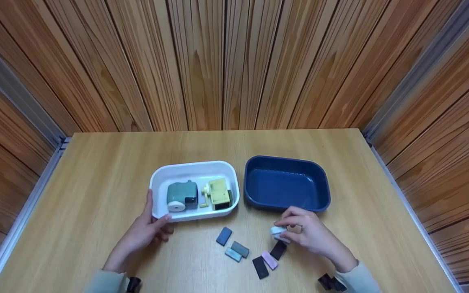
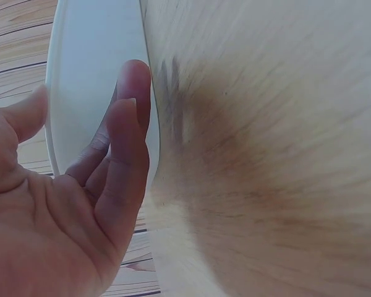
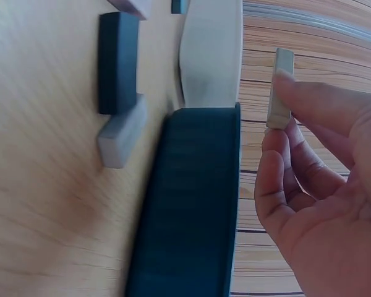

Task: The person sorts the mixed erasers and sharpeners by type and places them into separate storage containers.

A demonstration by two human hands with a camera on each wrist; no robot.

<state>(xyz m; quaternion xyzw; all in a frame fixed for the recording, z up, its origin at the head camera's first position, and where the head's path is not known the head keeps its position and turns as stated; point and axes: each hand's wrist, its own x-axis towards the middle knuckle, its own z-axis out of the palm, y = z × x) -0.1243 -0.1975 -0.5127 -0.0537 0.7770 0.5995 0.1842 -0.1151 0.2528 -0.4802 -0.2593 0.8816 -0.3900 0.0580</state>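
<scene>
Above the table my right hand (image 1: 305, 230) pinches a small pale block (image 3: 281, 86), eraser-like, between thumb and fingertips. Below it on the wood lie a light grey block (image 3: 120, 139) and a black block (image 1: 278, 250). At the near left corner of a white bin (image 1: 196, 217), my left hand (image 1: 143, 232) rests with its thumb against the rim and its index finger along the side wall. In the left wrist view its other fingers (image 2: 127, 161) bend loosely beside the outer wall. Inside the bin sit a green crank pencil sharpener (image 1: 182, 192) and a yellow one (image 1: 218, 191).
A dark blue bin (image 1: 285, 158) stands right of the white one. Nearer me lie a blue block (image 1: 224, 236), a grey-blue block (image 1: 240, 249), a light blue block (image 1: 233, 254), a lilac block (image 1: 269, 260) and another black block (image 1: 260, 267). Wood-panelled walls (image 1: 202, 65) enclose the table.
</scene>
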